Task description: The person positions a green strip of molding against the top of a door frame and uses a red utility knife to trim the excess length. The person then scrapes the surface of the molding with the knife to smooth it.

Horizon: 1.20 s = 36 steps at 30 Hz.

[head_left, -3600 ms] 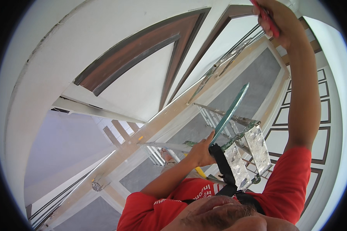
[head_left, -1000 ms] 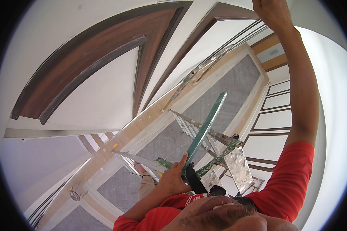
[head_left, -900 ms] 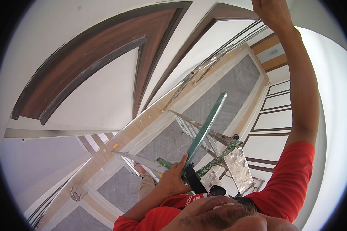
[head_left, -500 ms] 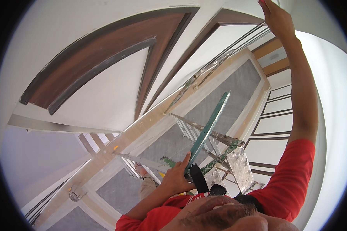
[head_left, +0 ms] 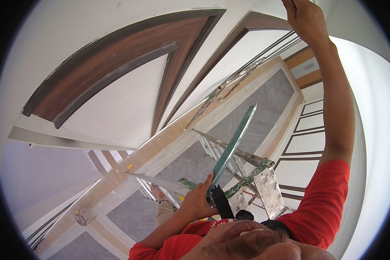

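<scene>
White wall panels with brown arched trim fill the view above me.

Down low, my left hand (head_left: 198, 203) grips the black handle of a long green-bladed trowel (head_left: 230, 149), blade pointing up over the paint-spattered stepladder (head_left: 264, 184). At the top, my right hand (head_left: 304, 18) presses against the wall (head_left: 117, 104); I cannot tell its grip.

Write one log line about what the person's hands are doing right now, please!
left hand: grips long green flat tool by black handle | right hand: raised against white wall | below: paint-spattered stepladder
</scene>
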Each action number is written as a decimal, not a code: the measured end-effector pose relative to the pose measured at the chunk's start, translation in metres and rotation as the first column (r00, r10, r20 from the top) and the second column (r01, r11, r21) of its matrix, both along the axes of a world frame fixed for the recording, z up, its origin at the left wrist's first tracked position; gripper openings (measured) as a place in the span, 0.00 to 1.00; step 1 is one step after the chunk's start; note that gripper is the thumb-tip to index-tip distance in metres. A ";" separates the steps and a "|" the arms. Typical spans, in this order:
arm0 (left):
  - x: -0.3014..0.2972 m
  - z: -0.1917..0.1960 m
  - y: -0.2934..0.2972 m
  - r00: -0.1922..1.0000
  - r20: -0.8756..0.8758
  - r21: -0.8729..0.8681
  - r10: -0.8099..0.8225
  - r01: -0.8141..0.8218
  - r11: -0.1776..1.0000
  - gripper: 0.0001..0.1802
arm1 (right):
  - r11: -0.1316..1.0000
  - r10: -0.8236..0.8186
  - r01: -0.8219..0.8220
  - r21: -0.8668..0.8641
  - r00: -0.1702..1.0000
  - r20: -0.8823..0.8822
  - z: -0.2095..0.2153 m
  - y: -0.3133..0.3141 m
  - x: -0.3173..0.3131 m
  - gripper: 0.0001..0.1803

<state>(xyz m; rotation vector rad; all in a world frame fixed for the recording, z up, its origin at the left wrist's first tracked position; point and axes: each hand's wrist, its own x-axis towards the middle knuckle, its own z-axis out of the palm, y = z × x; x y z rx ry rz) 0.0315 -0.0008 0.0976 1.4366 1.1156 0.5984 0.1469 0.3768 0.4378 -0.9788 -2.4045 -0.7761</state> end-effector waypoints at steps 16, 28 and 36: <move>-0.002 -0.001 -0.002 1.000 0.015 0.010 -0.002 0.002 1.000 0.73 | 0.997 0.006 -0.006 -0.082 1.000 0.005 0.004 0.011 0.006 0.15; 0.000 0.000 -0.002 0.999 0.041 0.028 0.015 -0.016 0.999 0.72 | 0.999 -0.042 0.042 0.021 0.999 -0.003 0.006 0.000 0.006 0.14; -0.002 -0.001 -0.002 0.999 0.045 0.028 0.006 -0.008 1.000 0.72 | 0.997 -0.070 0.071 -0.042 0.997 0.020 0.006 -0.001 -0.001 0.16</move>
